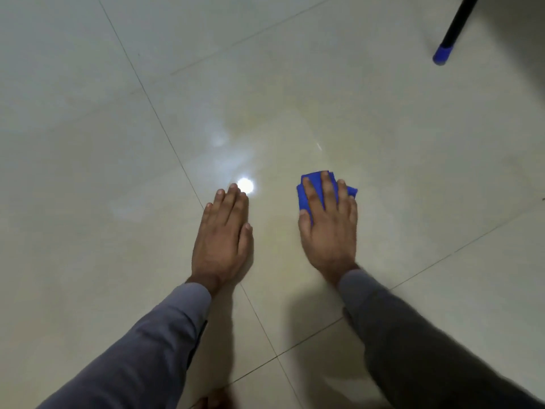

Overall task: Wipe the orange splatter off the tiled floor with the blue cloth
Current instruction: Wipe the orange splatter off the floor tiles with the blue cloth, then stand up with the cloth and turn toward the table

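Right hand [328, 228] flat, fingers spread, pressing blue cloth [315, 188] mid-frame; left hand [224, 234] flat on floor [413, 143]. Keep even pressure, overlap strokes across faint orange film.

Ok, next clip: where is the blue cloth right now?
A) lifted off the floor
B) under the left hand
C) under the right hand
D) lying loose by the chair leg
C: the blue cloth lies flat on the tiled floor under the right hand's straight fingers; the left hand rests bare on the tile.

Long grey sleeves [153, 335], bare hands
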